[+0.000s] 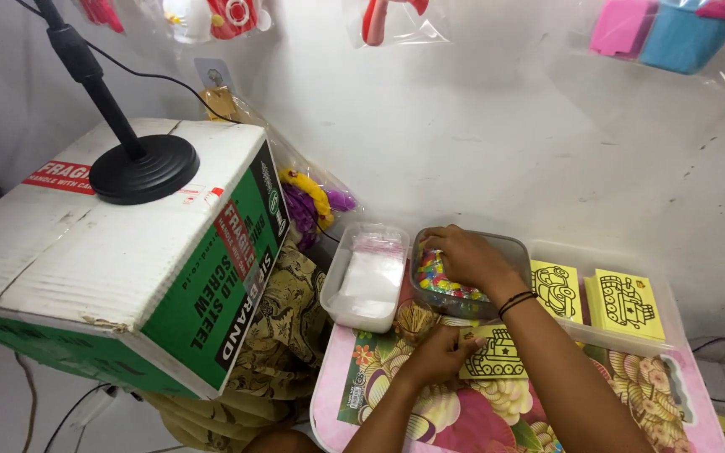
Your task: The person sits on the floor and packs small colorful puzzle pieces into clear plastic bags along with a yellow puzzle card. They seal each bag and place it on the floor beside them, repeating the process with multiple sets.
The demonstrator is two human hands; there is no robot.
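right hand (463, 256) in bead tub (509, 252), left hand (438, 352) on yellow card (497, 356)

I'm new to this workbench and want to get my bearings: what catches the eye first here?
The big green-and-white cardboard box at left, with a black round stand base on top. At centre, the right hand reaches into a clear tub of colourful small pieces, while the left hand touches a yellow card with a black vehicle outline on the flowery pink tray.
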